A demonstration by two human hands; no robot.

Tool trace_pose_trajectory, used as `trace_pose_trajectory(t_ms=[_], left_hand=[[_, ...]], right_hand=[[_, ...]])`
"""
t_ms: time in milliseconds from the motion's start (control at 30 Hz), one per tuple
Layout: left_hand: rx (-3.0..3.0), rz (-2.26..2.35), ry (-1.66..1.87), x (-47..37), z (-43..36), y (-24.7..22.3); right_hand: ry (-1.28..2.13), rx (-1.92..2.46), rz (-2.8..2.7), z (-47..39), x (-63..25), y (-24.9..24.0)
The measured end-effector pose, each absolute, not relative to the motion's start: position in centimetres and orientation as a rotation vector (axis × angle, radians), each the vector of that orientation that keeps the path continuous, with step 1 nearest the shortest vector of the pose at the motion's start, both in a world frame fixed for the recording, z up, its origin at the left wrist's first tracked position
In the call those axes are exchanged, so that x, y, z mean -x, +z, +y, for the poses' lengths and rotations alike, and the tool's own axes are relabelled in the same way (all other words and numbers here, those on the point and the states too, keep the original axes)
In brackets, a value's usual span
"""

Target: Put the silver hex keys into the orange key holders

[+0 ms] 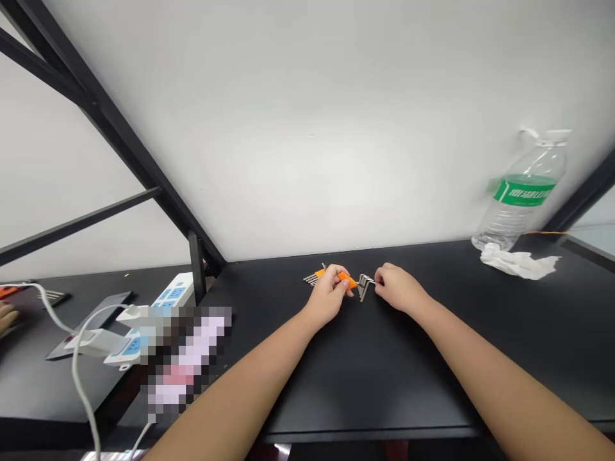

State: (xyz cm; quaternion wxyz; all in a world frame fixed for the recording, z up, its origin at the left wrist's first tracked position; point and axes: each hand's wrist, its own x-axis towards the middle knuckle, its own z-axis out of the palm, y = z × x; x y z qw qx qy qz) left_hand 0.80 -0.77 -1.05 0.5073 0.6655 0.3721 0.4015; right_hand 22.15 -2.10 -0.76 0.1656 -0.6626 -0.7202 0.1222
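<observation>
My left hand (330, 291) is closed round an orange holder (348, 280) above the black table, near the wall. Several metal hex keys (364, 287) stick out of the holder's right end, their bent ends towards my right hand (391, 285). The thumb and fingers of my right hand are pinched on the end of one of these keys. Left of my left hand, more metal rods (310, 279) show beside an orange piece (319, 273); my fingers partly cover them.
A clear bottle with a green label (524, 190) and a crumpled white tissue (519, 261) are at the back right. On the left are a power strip (175, 291) with white cables, a pixelated flat object (202, 346), and another person's hand (6, 316) at the edge.
</observation>
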Motion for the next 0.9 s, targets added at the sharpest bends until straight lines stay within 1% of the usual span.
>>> trace_pose_trajectory(t_ms=[133,300,467,633,800,900], left_hand=[[-1.64,0.909,0.985,-0.7,-0.6,-1.3],[-1.658,0.964,0.978,-0.5,-0.3,-1.7],[-1.688,0.972,0.983,-0.5,-0.3,-1.8],[-1.713,1.001,0.957,-0.4,-0.3,-1.6],[-1.756,0.992,0.968,-0.4,-0.4,-1.4],[-1.761,1.007,0.96,-0.4,-0.5,-1.3]], right_hand=[[0.377,1.944,-2.134,-2.6,-23.0,-0.1],[0.403,2.118,-2.178,-3.2,-24.8,0.9],[0.406,1.953,-2.249,-3.2,-25.1,0.8],[0.431,1.982,-2.269,-3.6,-24.1,0.7],[0.825,1.564,-2.045,-4.0,-24.1,2.0],[0.926,1.408,-1.835,-4.1,-24.2,2.6]])
